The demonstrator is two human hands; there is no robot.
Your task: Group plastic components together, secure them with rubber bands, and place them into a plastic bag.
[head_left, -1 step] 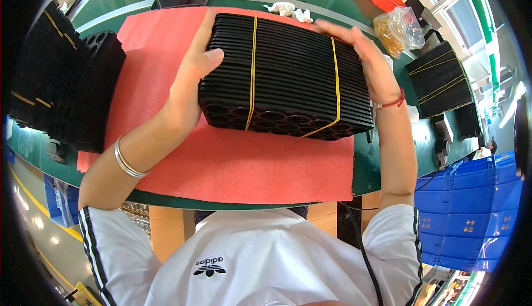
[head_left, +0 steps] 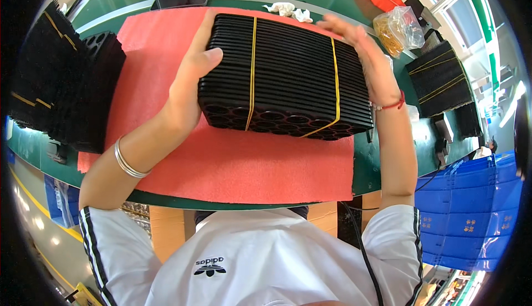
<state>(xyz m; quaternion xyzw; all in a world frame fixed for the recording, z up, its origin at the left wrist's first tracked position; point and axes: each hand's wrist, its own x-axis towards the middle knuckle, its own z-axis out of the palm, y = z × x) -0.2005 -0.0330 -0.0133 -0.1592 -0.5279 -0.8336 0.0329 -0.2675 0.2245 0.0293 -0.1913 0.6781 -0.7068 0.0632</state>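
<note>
Because the banded stack of black trays (head_left: 285,76) is wide, the left hand (head_left: 191,84) clasps its left end while the right hand (head_left: 368,65) presses open-palmed against the right, steadying it over the red mat (head_left: 233,162).

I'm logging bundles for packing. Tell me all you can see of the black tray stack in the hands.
The black tray stack is many thin, plastic-looking trays with round pockets, bound by two yellow bands. It is tilted over the red foam mat, left hand gripping one end, right hand flat against the other.
</note>
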